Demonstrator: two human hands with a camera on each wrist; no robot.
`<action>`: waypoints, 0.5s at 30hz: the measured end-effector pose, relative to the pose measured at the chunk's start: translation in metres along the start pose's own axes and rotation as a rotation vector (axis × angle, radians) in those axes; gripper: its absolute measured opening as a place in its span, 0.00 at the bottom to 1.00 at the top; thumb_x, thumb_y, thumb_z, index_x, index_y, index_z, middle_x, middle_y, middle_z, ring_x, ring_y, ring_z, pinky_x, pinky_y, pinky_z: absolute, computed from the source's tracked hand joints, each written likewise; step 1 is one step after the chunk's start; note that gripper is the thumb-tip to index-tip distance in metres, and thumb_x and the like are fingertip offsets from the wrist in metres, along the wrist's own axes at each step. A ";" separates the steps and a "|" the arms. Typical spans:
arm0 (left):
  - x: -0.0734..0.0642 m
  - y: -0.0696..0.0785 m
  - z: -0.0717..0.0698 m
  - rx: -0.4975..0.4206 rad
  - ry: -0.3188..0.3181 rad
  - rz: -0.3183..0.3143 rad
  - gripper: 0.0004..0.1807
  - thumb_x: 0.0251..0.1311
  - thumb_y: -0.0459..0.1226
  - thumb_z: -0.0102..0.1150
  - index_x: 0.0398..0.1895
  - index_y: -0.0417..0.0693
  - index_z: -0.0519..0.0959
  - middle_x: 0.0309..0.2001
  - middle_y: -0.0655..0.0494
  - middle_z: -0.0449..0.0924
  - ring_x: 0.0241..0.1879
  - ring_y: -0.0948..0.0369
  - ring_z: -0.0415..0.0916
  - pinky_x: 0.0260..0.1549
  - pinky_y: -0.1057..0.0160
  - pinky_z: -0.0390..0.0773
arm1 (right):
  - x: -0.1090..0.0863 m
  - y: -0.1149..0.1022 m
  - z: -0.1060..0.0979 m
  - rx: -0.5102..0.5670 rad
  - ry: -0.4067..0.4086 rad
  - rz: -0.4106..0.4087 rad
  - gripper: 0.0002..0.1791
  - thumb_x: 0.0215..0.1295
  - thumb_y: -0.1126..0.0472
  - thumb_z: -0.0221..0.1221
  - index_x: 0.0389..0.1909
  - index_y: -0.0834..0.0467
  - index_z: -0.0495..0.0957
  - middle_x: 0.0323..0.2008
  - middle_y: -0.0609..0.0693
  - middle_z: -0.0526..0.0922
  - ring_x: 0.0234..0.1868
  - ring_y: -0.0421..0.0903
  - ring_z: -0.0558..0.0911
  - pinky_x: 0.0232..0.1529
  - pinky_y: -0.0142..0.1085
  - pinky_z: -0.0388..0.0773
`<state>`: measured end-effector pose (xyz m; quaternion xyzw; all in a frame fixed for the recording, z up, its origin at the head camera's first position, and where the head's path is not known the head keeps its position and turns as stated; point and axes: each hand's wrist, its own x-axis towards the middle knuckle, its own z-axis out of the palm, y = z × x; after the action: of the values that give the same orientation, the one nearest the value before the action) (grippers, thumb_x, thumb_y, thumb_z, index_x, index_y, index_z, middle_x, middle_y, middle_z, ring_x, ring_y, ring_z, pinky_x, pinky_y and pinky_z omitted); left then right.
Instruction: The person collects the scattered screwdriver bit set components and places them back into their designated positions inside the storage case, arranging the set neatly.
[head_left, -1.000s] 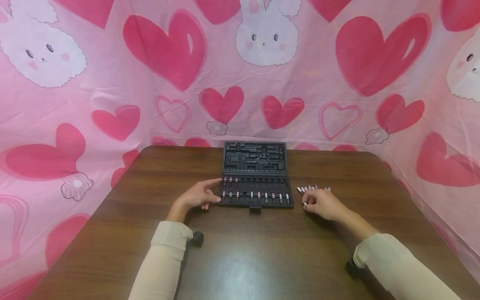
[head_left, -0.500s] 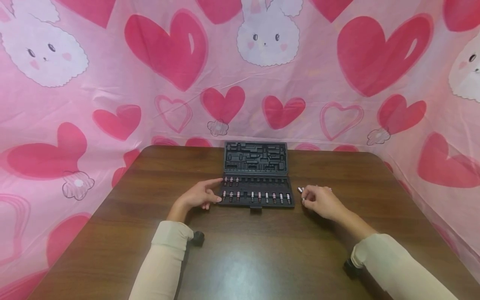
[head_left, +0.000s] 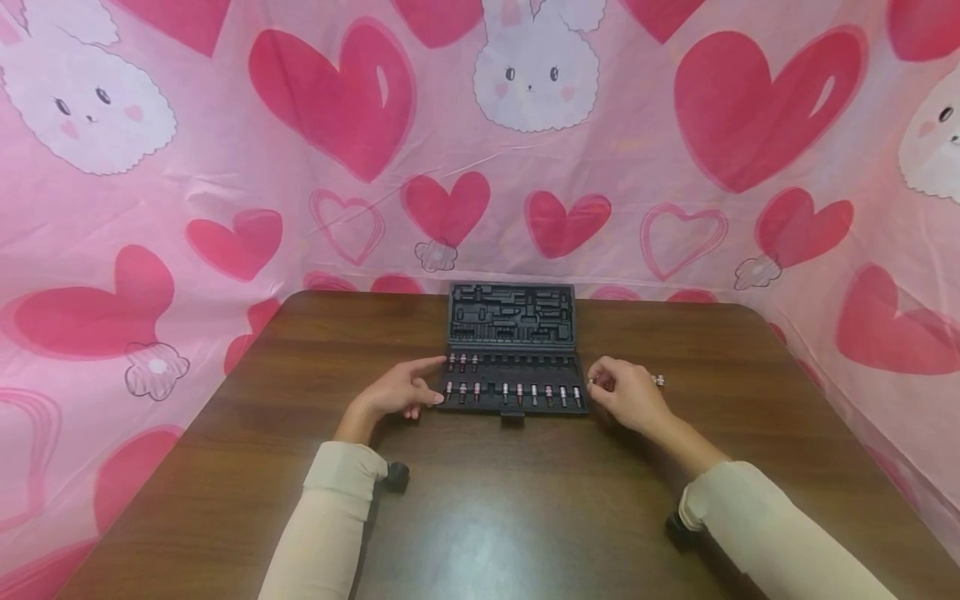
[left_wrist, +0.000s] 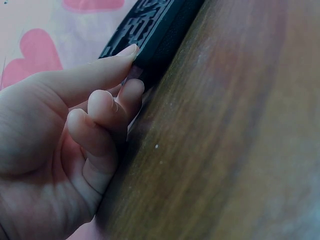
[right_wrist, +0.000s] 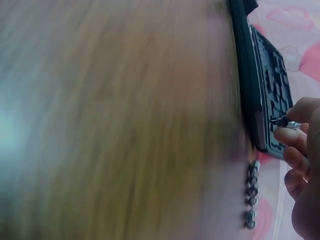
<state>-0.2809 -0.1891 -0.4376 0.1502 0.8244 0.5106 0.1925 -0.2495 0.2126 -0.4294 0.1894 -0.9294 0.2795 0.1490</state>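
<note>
A black plastic case [head_left: 511,371] lies unfolded on the table, its lid [head_left: 512,315] standing up at the back. Two rows of slots run across its base; chrome bit sockets [head_left: 533,395] fill most of the front row, and a few sit at the left of the back row. My left hand [head_left: 396,389] touches the case's left side, thumb at the front corner and index finger straight toward the back row. Just off the right edge, my right hand [head_left: 632,395] pinches a small bit socket [right_wrist: 292,125] with a dark tip between thumb and fingertips, raised from the table.
Several loose bit sockets [right_wrist: 252,190] lie in a row on the table right of the case, partly behind my right hand in the head view. The brown wooden table [head_left: 480,500] backs onto a pink cloth [head_left: 525,158] with hearts and rabbits.
My right hand has picked up a bit socket from the loose ones and moved left and slightly back toward the case. My left hand stays at the case's left side.
</note>
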 end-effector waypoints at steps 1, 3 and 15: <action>0.000 0.000 0.000 0.001 0.001 -0.002 0.40 0.57 0.35 0.68 0.73 0.47 0.62 0.18 0.50 0.74 0.12 0.59 0.69 0.14 0.64 0.71 | 0.001 -0.002 0.002 0.009 0.010 -0.011 0.06 0.54 0.64 0.66 0.30 0.55 0.79 0.23 0.43 0.80 0.25 0.42 0.76 0.28 0.39 0.71; 0.000 0.000 -0.001 0.003 0.004 -0.006 0.40 0.57 0.35 0.68 0.73 0.47 0.62 0.18 0.50 0.74 0.12 0.59 0.69 0.14 0.64 0.71 | 0.003 -0.005 0.005 0.027 0.026 -0.031 0.06 0.53 0.65 0.66 0.29 0.55 0.79 0.23 0.43 0.80 0.25 0.42 0.76 0.29 0.39 0.72; 0.000 0.001 0.000 -0.008 0.002 -0.004 0.40 0.57 0.34 0.68 0.73 0.47 0.62 0.17 0.51 0.74 0.12 0.61 0.69 0.14 0.65 0.70 | 0.010 -0.021 0.024 0.107 0.038 -0.029 0.06 0.53 0.67 0.67 0.29 0.56 0.79 0.23 0.43 0.80 0.25 0.41 0.76 0.29 0.39 0.73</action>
<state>-0.2808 -0.1885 -0.4366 0.1472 0.8229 0.5137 0.1933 -0.2531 0.1800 -0.4352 0.2054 -0.9072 0.3302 0.1602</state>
